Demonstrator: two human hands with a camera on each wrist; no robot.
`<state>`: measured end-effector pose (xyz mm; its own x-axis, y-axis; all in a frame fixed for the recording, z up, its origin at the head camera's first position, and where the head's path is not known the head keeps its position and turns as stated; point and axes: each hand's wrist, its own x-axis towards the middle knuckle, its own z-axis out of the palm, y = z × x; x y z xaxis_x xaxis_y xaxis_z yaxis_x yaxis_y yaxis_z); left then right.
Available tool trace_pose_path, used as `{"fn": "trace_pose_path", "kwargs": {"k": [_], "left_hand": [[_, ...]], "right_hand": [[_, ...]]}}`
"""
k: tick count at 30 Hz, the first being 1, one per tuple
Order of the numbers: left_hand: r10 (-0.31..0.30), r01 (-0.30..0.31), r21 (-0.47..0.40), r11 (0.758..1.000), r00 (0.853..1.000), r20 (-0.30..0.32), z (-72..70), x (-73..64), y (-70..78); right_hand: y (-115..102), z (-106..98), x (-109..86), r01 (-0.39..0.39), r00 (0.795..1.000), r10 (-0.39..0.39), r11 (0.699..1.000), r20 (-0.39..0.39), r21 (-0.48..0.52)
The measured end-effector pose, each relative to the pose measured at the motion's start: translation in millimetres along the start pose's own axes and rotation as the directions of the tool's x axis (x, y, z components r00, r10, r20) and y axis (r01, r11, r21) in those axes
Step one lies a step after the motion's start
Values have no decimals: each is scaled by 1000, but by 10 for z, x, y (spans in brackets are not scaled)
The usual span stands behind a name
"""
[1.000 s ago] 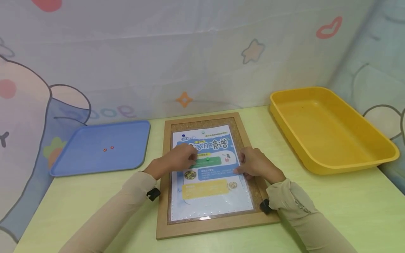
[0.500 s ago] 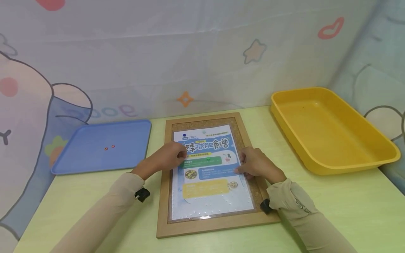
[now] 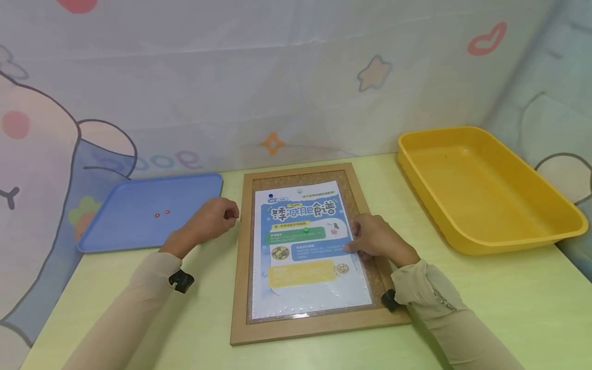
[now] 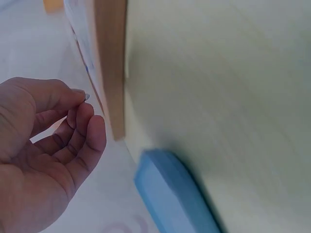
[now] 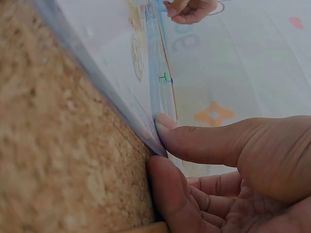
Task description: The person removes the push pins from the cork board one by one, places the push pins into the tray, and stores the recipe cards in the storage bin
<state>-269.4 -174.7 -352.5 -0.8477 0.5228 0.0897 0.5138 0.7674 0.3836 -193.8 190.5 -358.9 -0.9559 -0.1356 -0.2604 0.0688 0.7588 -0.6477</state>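
My left hand (image 3: 216, 220) is over the gap between the blue tray (image 3: 125, 228) and the framed cork board (image 3: 240, 288). Its thumb and forefinger pinch a tiny push pin (image 4: 87, 97), of which only a greyish bit shows. A printed poster (image 3: 307, 300) in a clear plastic sleeve lies on the cork, with a blue pin (image 3: 271, 196), a pale pin (image 3: 299, 191) and a green pin (image 3: 306, 229) in it. At the poster's right edge my right hand (image 3: 376, 239) pinches the sleeve, thumb on top and forefinger underneath, its curled fingers close to the cork (image 5: 73, 145).
Two small orange-red pins (image 3: 162, 213) lie on the blue tray at the left. A deep yellow tray (image 3: 490, 246) stands at the back right of the pale green table (image 3: 462, 313). A cartoon-printed cloth (image 3: 296, 92) hangs behind.
My left hand has moved left, off the poster and past the frame's left side toward the blue tray, uncovering the poster's title. The right hand has stayed at the poster's edge.
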Motion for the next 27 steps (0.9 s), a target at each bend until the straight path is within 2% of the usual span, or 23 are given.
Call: {"fn": "trace_pose_path", "kwargs": {"k": [5,11,15,20,23,27], "left_hand": [[-10,12,28,1000,999,-38,-74,-123,-227],[-112,114,46,992,992,-58,-250,-313,-511],[-178,181,68,981,983,-49,-363,-404,-706],[-247,249,91,964,968,-41,-424,-476,-924],[-288,292,106,951,956,-49,-433,-521,-1022],[-317,328,140,934,944,-91,-463,-570,-1104]], "right_hand": [[-5,-7,-2,-5,1000,5,1000,-1,3],[-5,-8,4,-14,1000,14,1000,3,10],[-6,-15,5,-12,1000,12,1000,5,9],[-7,-23,6,-7,1000,7,1000,3,14],[-3,-18,7,-6,1000,6,1000,3,17],[-1,-8,8,-6,1000,6,1000,3,17]]}}
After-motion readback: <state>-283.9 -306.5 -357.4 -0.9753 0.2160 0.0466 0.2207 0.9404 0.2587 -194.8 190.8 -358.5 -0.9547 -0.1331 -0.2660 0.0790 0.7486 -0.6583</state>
